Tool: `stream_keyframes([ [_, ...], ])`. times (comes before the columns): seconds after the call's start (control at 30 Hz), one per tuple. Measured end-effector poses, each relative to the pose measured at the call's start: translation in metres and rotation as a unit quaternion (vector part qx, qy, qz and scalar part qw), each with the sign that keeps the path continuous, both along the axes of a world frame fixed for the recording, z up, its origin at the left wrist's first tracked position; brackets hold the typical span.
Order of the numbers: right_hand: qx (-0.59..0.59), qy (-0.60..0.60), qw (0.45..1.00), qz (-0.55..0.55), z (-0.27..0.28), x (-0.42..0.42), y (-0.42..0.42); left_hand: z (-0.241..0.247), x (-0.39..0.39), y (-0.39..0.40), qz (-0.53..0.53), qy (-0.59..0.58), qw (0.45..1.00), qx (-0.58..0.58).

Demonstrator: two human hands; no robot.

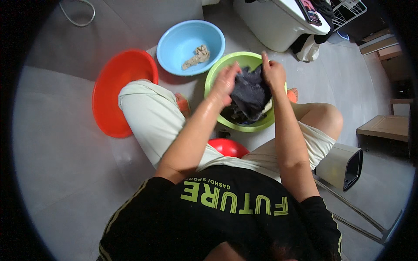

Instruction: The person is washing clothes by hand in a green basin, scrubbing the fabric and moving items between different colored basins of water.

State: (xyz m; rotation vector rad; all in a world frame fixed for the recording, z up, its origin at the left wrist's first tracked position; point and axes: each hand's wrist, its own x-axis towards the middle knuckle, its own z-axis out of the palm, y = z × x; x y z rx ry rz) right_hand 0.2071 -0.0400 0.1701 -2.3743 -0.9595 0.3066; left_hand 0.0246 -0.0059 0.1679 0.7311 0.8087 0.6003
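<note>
Both of my hands are over a lime-green plastic basin [214, 75] on the floor between my feet. My left hand [225, 83], wet and blurred, grips the left edge of a dark grey wet cloth [249, 91]. The cloth's right upper edge is in my right hand [274, 74], with one digit pointing up away from it. Bunched and creased, the cloth hangs down into the basin. Below it lie more dark pieces [238, 115] and a pale piece of fabric [267, 107], mostly hidden by the cloth.
A light-blue basin [176, 49] with a beige cloth [197, 58] stands beyond, left of the green one. A red basin [112, 94] touches my left leg's side. A white fixture [271, 26] holds a phone [308, 12]. Right: a bin [339, 166] and a metal frame [356, 205].
</note>
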Motion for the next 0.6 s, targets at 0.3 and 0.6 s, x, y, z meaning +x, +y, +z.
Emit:
stream_keyframes([
  [0.3, 0.032, 0.104, 0.991, 0.074, -0.046, 0.041, 0.040, -0.084, -0.017, 0.043, 0.029, 0.251, 0.962, 0.106],
  [0.6, -0.242, 0.056, 0.965, 0.080, -0.225, 0.064, 0.055, -0.107, 0.018, 0.027, 0.018, 0.180, 0.979, -0.098],
])
